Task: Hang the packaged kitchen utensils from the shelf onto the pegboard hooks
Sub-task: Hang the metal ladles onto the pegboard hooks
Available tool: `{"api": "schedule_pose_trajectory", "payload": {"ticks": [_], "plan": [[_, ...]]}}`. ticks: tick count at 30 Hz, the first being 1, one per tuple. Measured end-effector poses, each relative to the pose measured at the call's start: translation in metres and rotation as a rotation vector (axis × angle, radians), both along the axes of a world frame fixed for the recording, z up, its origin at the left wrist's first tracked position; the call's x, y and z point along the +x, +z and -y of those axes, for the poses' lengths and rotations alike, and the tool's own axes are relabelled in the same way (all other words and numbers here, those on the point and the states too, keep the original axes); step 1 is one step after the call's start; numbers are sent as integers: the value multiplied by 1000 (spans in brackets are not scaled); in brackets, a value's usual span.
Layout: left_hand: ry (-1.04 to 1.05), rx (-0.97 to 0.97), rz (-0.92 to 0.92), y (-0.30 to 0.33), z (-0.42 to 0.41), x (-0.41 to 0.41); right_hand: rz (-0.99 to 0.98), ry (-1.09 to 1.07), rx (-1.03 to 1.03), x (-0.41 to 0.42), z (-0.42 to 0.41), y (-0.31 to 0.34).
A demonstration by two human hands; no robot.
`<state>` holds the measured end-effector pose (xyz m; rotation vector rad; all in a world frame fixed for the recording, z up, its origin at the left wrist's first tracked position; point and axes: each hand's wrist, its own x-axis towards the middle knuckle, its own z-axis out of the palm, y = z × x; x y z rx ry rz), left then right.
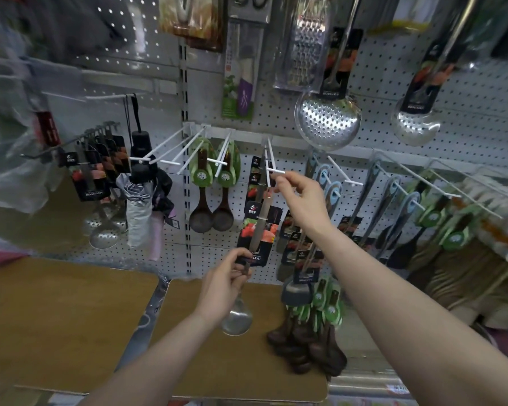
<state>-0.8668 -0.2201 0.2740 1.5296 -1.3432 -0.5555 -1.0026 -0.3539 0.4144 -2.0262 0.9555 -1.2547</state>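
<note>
Nearest, two bare forearms rise from the bottom edge toward the frame's centre. Left hand sits just below centre, fingers curled and pinched around the lower handle of a packaged steel ladle, whose bowl hangs beneath the palm while its black card points up toward the hook. Right hand reaches higher, right of centre, thumb and forefinger pressed onto the white tip of a pegboard hook, the other fingers loosely folded. Two carded ladles already hang on that hook behind the held one.

Below the hands lie two brown boards on the shelf, the left one bare; on the right one, lower right of centre, rests a pile of wooden spoons on green cards, too overlapped to count.

Farther back, left of the held hook, several white hooks stand bare, then two dark wooden spoons hang side by side. Two perforated skimmers hang at upper right.
</note>
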Motion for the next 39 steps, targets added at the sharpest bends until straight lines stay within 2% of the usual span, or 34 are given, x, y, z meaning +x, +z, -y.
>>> {"api": "schedule_pose_trajectory", "payload": {"ticks": [11,20,30,34,39], "plan": [[1,13,-81,-3,21,3,-55,14,20,13,15,0],[-78,203,-134,6,59,6,-173,-42,-7,22,36,1],[-101,239,-122,12,64,9,-377,-92,-186,10,29,10],[-38,241,-11,17,49,13,-645,-134,-317,-3,16,1],[54,129,325,26,21,16,-808,-191,-413,-22,-14,-21]]}}
